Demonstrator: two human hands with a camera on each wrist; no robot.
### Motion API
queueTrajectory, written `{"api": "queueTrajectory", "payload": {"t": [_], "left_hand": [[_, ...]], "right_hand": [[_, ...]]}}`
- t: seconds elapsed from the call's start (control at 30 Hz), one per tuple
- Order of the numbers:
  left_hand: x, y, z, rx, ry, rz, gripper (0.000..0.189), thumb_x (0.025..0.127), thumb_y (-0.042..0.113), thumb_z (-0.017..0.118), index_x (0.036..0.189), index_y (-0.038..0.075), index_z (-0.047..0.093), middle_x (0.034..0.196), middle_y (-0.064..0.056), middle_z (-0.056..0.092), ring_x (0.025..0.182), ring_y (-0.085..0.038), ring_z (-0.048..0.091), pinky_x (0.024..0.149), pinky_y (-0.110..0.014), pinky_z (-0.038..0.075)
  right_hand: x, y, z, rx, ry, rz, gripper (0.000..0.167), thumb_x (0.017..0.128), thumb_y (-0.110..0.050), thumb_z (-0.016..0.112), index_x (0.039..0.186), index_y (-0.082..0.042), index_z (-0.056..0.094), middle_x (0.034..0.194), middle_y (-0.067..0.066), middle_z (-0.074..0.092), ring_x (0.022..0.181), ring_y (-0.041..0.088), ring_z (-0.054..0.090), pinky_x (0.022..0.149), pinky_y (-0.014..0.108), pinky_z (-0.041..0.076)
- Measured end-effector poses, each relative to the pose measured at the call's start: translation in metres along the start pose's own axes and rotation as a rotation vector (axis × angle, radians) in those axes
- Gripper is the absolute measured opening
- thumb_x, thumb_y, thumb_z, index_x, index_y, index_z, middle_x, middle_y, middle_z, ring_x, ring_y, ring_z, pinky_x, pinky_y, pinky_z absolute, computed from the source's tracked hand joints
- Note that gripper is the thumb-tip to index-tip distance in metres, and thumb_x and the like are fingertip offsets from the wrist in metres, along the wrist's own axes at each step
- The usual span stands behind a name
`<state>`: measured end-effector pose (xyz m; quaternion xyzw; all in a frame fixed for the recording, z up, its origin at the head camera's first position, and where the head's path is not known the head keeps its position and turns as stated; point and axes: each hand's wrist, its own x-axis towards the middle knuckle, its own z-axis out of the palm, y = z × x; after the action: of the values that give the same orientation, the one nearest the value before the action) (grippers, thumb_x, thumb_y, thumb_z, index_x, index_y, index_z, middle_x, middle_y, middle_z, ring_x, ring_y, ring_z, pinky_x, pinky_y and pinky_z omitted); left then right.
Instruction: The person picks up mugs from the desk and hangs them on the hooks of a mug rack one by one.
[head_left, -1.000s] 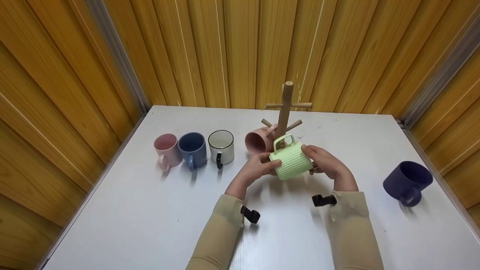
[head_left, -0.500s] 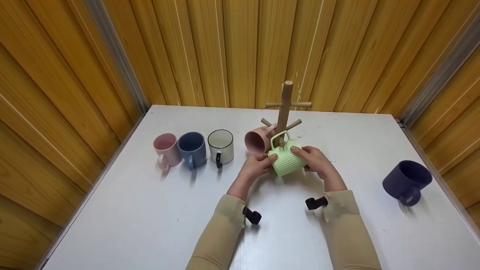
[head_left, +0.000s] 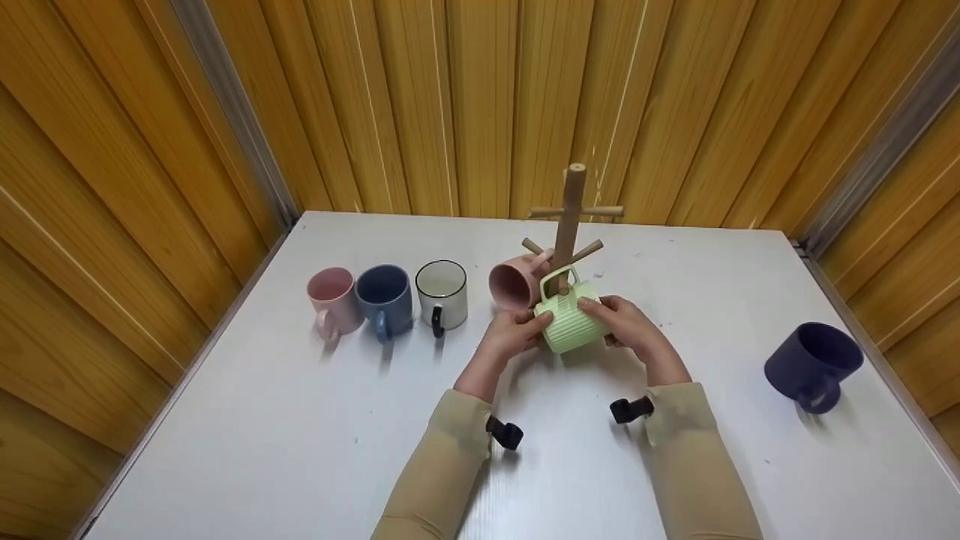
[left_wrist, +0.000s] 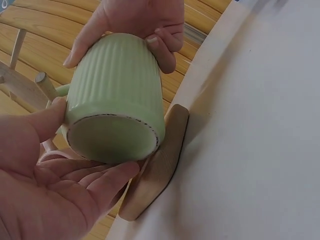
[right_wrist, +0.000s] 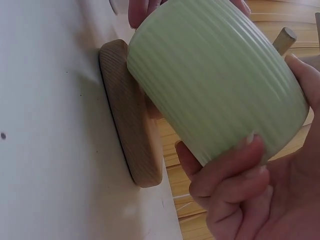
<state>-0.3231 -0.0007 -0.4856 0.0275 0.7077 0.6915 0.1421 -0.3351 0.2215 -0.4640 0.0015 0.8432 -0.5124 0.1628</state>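
Observation:
Both hands hold a light green ribbed mug (head_left: 574,327), tilted on its side in front of a wooden mug rack (head_left: 571,225). My left hand (head_left: 510,336) grips one end of it; in the left wrist view that end is the mug's base (left_wrist: 114,137). At the other end, my right hand (head_left: 631,327) grips it with thumb and curled fingers (right_wrist: 232,172). The mug's handle (head_left: 553,279) points up toward the post. A peg tip shows within the handle's opening in the head view; whether it passes through, I cannot tell. Behind the left hand, a pink mug (head_left: 516,282) hangs sideways on the rack.
To the left stand a pink mug (head_left: 334,301), a blue mug (head_left: 385,301) and a white mug with black rim (head_left: 444,294). A dark blue mug (head_left: 795,367) is far right on the white table (head_left: 300,450). The rack's base (right_wrist: 131,117) lies below the green mug.
The green mug has moved left and slightly back toward the rack post, both hands still holding it. The right hand shifted left with it. In the last half second there is hardly any movement.

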Motion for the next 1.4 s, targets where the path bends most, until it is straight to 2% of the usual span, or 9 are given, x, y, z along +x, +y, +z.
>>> {"api": "queueTrajectory", "payload": {"t": [0.1, 0.2, 0.4, 0.57, 0.77, 1.03, 1.13, 1.23, 1.4], "left_hand": [[-0.002, 0.003, -0.001, 0.031, -0.003, 0.006, 0.034, 0.103, 0.022, 0.064, 0.120, -0.007, 0.071, 0.108, -0.010, 0.074, 0.095, -0.012, 0.067, 0.094, -0.035, 0.060], [-0.005, 0.007, -0.003, 0.100, 0.005, 0.014, 0.033, 0.103, 0.024, 0.063, 0.116, -0.005, 0.072, 0.097, -0.002, 0.070, 0.089, -0.011, 0.063, 0.083, -0.030, 0.059], [-0.011, 0.015, -0.008, 0.238, 0.012, 0.002, 0.034, 0.103, 0.029, 0.064, 0.113, -0.002, 0.072, 0.097, -0.006, 0.071, 0.089, -0.015, 0.063, 0.076, -0.029, 0.056], [-0.012, 0.016, -0.012, 0.289, -0.003, 0.074, 0.043, 0.102, 0.027, 0.064, 0.136, 0.001, 0.062, 0.122, -0.019, 0.070, 0.098, -0.023, 0.065, 0.078, -0.033, 0.056], [-0.017, 0.019, -0.014, 0.475, 0.036, 0.122, 0.050, 0.101, 0.034, 0.064, 0.138, 0.000, 0.060, 0.134, -0.021, 0.067, 0.127, -0.032, 0.061, 0.108, -0.049, 0.049], [-0.034, 0.039, -0.008, 0.736, 0.215, 0.087, 0.049, 0.100, 0.039, 0.067, 0.133, 0.003, 0.065, 0.124, -0.018, 0.073, 0.112, -0.029, 0.070, 0.095, -0.047, 0.057], [-0.039, 0.048, 0.000, 0.748, 0.337, 0.196, 0.046, 0.097, 0.033, 0.072, 0.130, 0.001, 0.066, 0.122, -0.017, 0.073, 0.111, -0.030, 0.071, 0.093, -0.045, 0.058], [-0.041, 0.051, 0.010, 0.693, 0.420, 0.382, 0.043, 0.094, 0.025, 0.077, 0.129, 0.001, 0.067, 0.124, -0.014, 0.071, 0.115, -0.028, 0.069, 0.097, -0.041, 0.058], [-0.032, 0.046, 0.028, 0.668, 0.453, 0.646, 0.031, 0.089, 0.017, 0.081, 0.114, 0.002, 0.072, 0.114, -0.010, 0.071, 0.106, -0.021, 0.071, 0.093, -0.031, 0.060]], "right_hand": [[0.001, 0.001, 0.000, -0.031, -0.024, 0.017, 0.091, 0.099, -0.062, 0.051, 0.157, 0.005, 0.031, 0.118, 0.014, 0.060, 0.080, 0.015, 0.058, 0.072, 0.027, 0.048], [0.001, 0.001, 0.001, -0.051, -0.046, 0.034, 0.095, 0.100, -0.065, 0.048, 0.160, 0.005, 0.024, 0.140, 0.024, 0.055, 0.103, 0.024, 0.064, 0.086, 0.034, 0.051], [0.001, 0.001, 0.004, -0.025, -0.086, 0.049, 0.099, 0.100, -0.065, 0.048, 0.161, 0.006, 0.016, 0.163, 0.028, 0.032, 0.144, 0.039, 0.040, 0.109, 0.052, 0.046], [0.004, 0.003, 0.006, 0.010, -0.105, 0.057, 0.095, 0.101, -0.063, 0.048, 0.161, 0.005, 0.019, 0.156, 0.026, 0.042, 0.133, 0.032, 0.049, 0.099, 0.039, 0.051], [0.005, 0.005, 0.006, 0.070, -0.152, 0.044, 0.087, 0.103, -0.058, 0.048, 0.157, 0.007, 0.028, 0.122, 0.008, 0.057, 0.099, 0.014, 0.056, 0.079, 0.024, 0.048], [-0.001, 0.000, 0.003, 0.034, -0.165, 0.042, 0.090, 0.105, -0.056, 0.045, 0.161, 0.007, 0.016, 0.155, 0.028, 0.041, 0.119, 0.025, 0.059, 0.097, 0.035, 0.053], [-0.002, -0.004, -0.002, 0.023, -0.119, 0.032, 0.088, 0.105, -0.057, 0.043, 0.162, 0.004, 0.015, 0.162, 0.029, 0.033, 0.135, 0.036, 0.052, 0.110, 0.046, 0.050], [-0.001, -0.010, -0.009, 0.022, 0.035, -0.023, 0.081, 0.106, -0.054, 0.046, 0.161, 0.000, 0.023, 0.161, 0.026, 0.035, 0.144, 0.041, 0.045, 0.115, 0.052, 0.045], [0.011, -0.025, -0.018, -0.049, 0.351, -0.274, 0.054, 0.106, -0.027, 0.058, 0.152, -0.002, 0.045, 0.151, 0.023, 0.051, 0.139, 0.040, 0.051, 0.113, 0.056, 0.045]]}}
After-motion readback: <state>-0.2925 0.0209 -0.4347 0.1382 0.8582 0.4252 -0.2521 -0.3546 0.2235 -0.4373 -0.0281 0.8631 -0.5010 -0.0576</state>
